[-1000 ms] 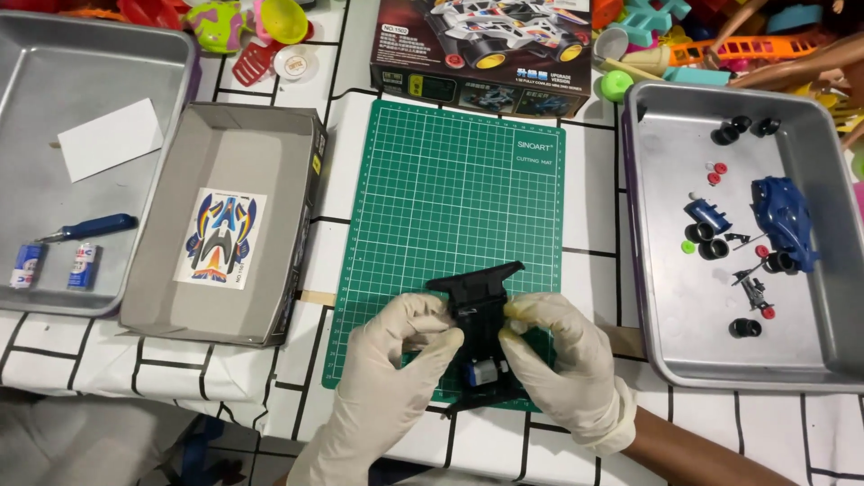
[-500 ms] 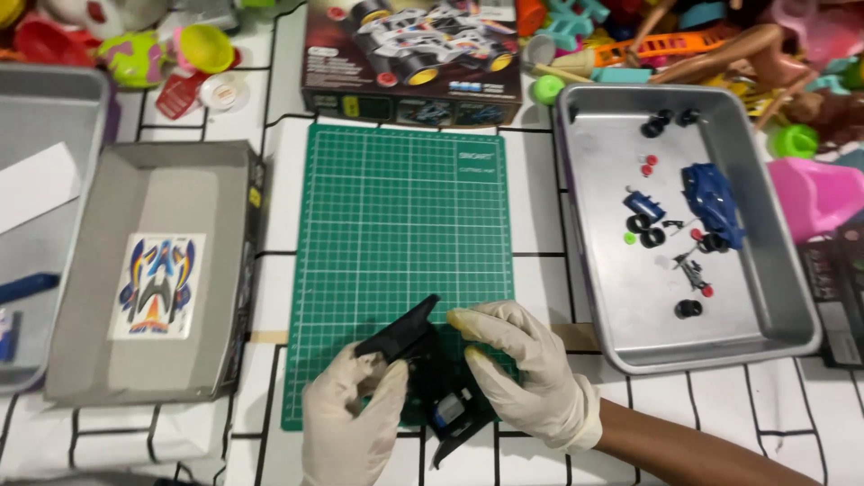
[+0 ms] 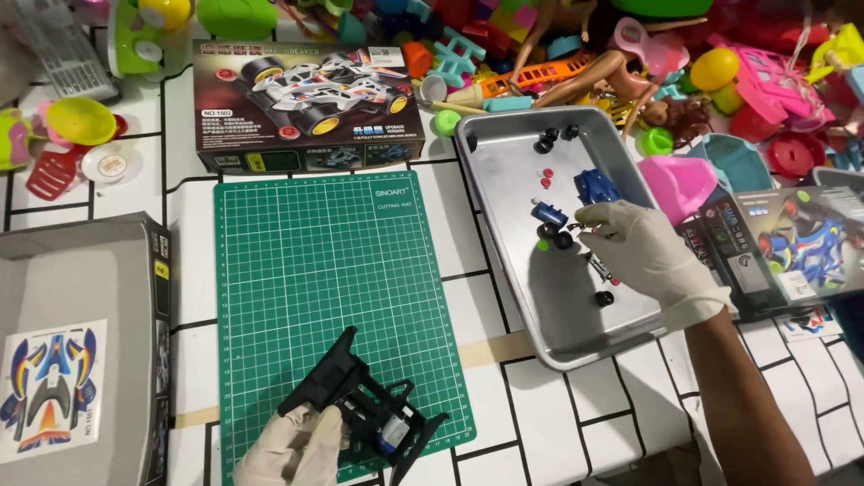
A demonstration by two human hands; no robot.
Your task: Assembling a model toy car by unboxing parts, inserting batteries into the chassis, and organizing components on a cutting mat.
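A black toy car chassis (image 3: 360, 409) rests on the near edge of the green cutting mat (image 3: 324, 279), and my gloved left hand (image 3: 292, 448) grips its near end. My gloved right hand (image 3: 643, 256) reaches into the metal tray (image 3: 526, 297) on the right, fingertips pinching at small parts beside a blue piece (image 3: 547, 214) and black wheels (image 3: 555, 236). A blue car body piece (image 3: 596, 187) lies just beyond the fingers. I cannot tell whether the fingers hold a part.
An open grey box lid (image 3: 81, 351) with a sticker sheet (image 3: 49, 389) lies at left. A toy car box (image 3: 301, 101) stands behind the mat. A second kit box (image 3: 783, 252) sits at right. Colourful plastic toys crowd the far edge.
My right hand has let go of the chassis and moved right into the metal tray. The left hand stays on the chassis. The view has shifted to the right.
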